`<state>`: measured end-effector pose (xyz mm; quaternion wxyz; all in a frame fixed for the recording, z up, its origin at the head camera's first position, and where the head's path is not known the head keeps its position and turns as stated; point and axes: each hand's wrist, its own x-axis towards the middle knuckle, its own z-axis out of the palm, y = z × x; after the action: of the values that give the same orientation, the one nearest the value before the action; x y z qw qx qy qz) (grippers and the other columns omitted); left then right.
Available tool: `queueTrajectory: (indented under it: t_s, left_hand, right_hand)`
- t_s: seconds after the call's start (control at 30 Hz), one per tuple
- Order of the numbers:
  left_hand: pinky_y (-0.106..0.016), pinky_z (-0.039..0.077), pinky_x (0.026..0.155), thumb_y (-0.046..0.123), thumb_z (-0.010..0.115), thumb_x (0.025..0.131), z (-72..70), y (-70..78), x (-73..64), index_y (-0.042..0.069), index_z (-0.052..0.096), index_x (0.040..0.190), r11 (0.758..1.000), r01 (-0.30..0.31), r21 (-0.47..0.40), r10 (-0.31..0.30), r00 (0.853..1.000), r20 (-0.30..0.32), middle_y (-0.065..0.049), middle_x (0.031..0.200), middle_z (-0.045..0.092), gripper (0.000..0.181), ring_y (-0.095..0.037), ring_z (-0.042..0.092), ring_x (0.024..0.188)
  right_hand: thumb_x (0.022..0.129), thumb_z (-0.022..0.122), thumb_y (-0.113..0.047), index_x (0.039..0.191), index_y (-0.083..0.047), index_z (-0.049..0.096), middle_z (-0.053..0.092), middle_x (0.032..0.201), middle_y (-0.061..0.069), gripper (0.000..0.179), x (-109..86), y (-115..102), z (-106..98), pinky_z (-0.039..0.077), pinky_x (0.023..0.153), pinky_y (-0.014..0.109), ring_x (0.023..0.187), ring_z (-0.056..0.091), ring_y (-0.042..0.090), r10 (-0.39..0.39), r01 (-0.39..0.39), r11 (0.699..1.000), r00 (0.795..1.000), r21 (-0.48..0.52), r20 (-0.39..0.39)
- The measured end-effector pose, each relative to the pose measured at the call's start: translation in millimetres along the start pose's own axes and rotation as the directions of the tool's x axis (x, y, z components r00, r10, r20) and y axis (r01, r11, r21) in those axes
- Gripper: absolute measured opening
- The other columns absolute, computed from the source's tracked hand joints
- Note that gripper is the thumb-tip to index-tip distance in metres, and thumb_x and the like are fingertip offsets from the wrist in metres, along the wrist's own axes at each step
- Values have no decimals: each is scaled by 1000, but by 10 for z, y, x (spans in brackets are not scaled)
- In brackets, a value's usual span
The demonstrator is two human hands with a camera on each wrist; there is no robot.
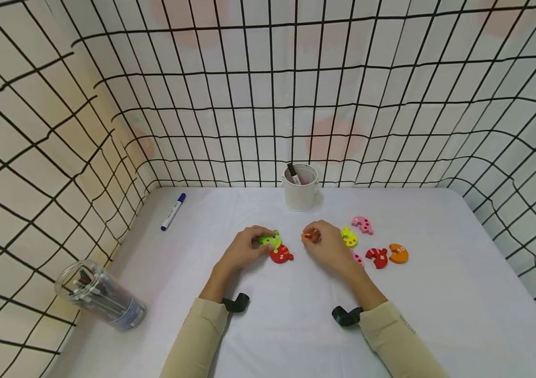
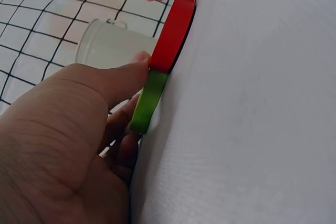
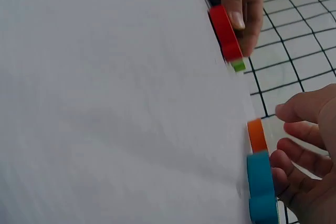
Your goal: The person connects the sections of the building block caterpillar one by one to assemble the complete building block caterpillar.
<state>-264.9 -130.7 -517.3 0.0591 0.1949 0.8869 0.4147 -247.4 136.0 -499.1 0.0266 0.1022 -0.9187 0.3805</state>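
In the head view my left hand (image 1: 244, 249) pinches a green puzzle piece with a face (image 1: 271, 240), the thumb on the near side and fingers behind. A red puzzle piece numbered 2 (image 1: 280, 255) sits against it, on the table. My right hand (image 1: 328, 245) is arched low to the right. In the right wrist view an orange piece (image 3: 257, 136) and a blue piece (image 3: 261, 184) lie on the table by its fingers. Its thumb stands apart from the orange piece, with the fingers loosely bent. From above, that hand hides the blue piece.
Right of my right hand lie yellow (image 1: 349, 237), pink (image 1: 362, 224), red (image 1: 378, 258) and orange (image 1: 398, 253) pieces. A white bucket (image 1: 300, 194) with a marker stands at the back. A blue-capped marker (image 1: 173, 212) and a pen jar (image 1: 102, 299) are left. Black wire mesh surrounds the table.
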Motion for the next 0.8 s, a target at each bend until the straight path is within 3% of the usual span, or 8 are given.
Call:
queueTrajectory:
  t_s: [0.2, 0.3, 0.4, 0.53, 0.8]
  left_hand:
    - [-49, 39, 119, 19, 71, 98, -14, -19, 17, 15, 69, 132, 997, -70, 27, 70, 997, -19, -6, 140, 64, 34, -28, 54, 137]
    - [-51, 38, 120, 23, 71, 98, -11, -25, 15, 17, 69, 132, 997, -66, 47, 67, 997, -23, -6, 140, 63, 35, -28, 53, 137]
    - [-54, 38, 118, 31, 76, 94, -1, -25, 0, 20, 69, 133, 997, -53, 61, 54, 998, -25, -4, 141, 62, 41, -29, 52, 137]
    - [-55, 38, 117, 38, 82, 87, 11, -23, -11, 24, 68, 133, 996, -35, 77, 37, 999, -26, -2, 142, 60, 51, -28, 51, 137]
    - [-53, 38, 119, 37, 80, 88, -5, -26, -11, 25, 66, 137, 996, -28, 87, 28, 1000, 1, -1, 143, 58, 52, -27, 49, 139]
  right_hand:
    - [92, 78, -27, 127, -9, 66, 59, 113, 10, 41, 61, 100, -125, 49, 77, 32, 92, 54, 23, 31, -29, 998, 999, -59, 27]
    - [91, 79, -31, 136, -8, 62, 58, 126, 14, 53, 82, 135, -124, 52, 84, 38, 99, 54, 26, 36, -30, 995, 997, -94, 67]
    - [91, 78, -33, 142, -7, 58, 55, 142, 16, 61, 85, 138, -102, 53, 102, 46, 112, 56, 29, 42, -28, 990, 994, -138, 99]
    - [92, 78, -31, 142, -7, 58, 52, 150, 17, 59, 86, 122, -80, 51, 108, 50, 117, 56, 31, 64, -46, 986, 992, -162, 109]
    - [92, 77, -30, 141, -8, 58, 54, 149, 17, 57, 68, 102, -89, 46, 113, 54, 131, 54, 35, 87, -67, 986, 988, -152, 126]
